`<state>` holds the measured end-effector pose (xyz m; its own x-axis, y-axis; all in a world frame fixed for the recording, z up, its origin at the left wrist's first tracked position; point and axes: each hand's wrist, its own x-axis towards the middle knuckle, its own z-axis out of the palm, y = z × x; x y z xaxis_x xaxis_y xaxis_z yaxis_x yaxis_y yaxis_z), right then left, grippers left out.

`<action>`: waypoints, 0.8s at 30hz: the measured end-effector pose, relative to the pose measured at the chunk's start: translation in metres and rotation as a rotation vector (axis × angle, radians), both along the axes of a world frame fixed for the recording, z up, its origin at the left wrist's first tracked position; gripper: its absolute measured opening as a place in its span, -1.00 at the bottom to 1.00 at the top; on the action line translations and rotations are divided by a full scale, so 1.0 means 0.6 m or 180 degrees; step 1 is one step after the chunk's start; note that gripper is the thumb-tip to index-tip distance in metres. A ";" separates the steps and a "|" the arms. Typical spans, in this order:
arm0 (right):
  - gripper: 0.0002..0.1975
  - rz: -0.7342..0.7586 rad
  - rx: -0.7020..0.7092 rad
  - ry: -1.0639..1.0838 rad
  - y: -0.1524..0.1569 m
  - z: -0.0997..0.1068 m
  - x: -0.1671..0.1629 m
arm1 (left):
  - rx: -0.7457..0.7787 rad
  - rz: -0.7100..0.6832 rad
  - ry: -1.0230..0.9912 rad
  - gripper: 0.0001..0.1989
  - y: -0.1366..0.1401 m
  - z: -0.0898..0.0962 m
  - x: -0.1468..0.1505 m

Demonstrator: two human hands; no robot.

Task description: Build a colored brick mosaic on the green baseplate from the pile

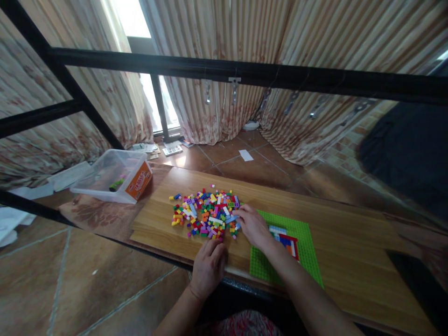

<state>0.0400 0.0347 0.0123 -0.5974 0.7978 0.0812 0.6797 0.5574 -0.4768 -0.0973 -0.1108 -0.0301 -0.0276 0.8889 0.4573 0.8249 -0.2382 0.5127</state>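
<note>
A heap of small multicoloured toy bricks point(206, 212) is spread over a wooden board. My right hand point(252, 226) reaches into the heap's right edge. Its fingers are drawn together near a light blue brick point(231, 219); what they pinch is too small to make out. At the heap's near side rests my left hand point(209, 265), its fingers curled, hiding whatever may be inside. Under my right forearm lies a green baseplate point(301, 225), partly covered by the arm. Red, blue, white and orange bricks point(289, 243) are assembled on it.
The wooden board point(350, 238) extends to the right. A clear plastic bin point(108, 179) with an orange label and a few pieces inside stands left. A black metal rail point(168, 61) crosses ahead. Beyond are curtains point(224, 37) and papers point(246, 155) on the tiled floor.
</note>
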 end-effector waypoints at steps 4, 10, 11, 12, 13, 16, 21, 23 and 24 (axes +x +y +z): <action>-0.85 0.0104 0.0036 -0.0048 -0.001 0.007 0.007 | 0.0032 0.0028 -0.0033 -0.82 0.000 0.002 0.000; -0.87 -0.0129 -0.0109 0.0448 -0.052 0.025 0.042 | -0.0171 0.0125 -0.0630 -0.82 -0.002 0.022 0.005; -0.87 -0.0201 -0.0160 0.0603 -0.068 0.026 0.047 | -0.0252 0.0191 -0.0853 -0.79 -0.003 0.027 0.007; -0.86 -0.0248 -0.0215 0.0759 -0.085 0.026 0.052 | -0.0354 0.0253 -0.1094 -0.76 -0.003 0.031 0.011; -0.87 -0.0267 -0.0281 0.0905 -0.102 0.024 0.057 | -0.0476 0.0287 -0.1337 -0.73 -0.002 0.036 0.015; -0.87 -0.0316 -0.0451 0.1235 -0.144 0.017 0.070 | -0.0909 0.0068 -0.1870 -0.75 0.003 0.049 0.031; -0.88 -0.0557 -0.0577 0.1470 -0.173 0.007 0.108 | -0.1267 -0.0483 -0.1885 -0.83 0.016 0.058 0.060; -0.87 -0.0682 -0.0627 0.1441 -0.177 0.005 0.127 | -0.1265 -0.0596 -0.1748 -0.84 0.021 0.056 0.072; -0.85 -0.0739 -0.0639 0.1416 -0.178 0.004 0.136 | -0.1251 -0.0664 -0.1654 -0.84 0.024 0.055 0.079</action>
<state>0.1217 -0.0721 0.0147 -0.3463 0.9306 0.1184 0.4822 0.2848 -0.8284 -0.0499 -0.0962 0.0027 0.0337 0.9967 0.0733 0.4052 -0.0807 0.9107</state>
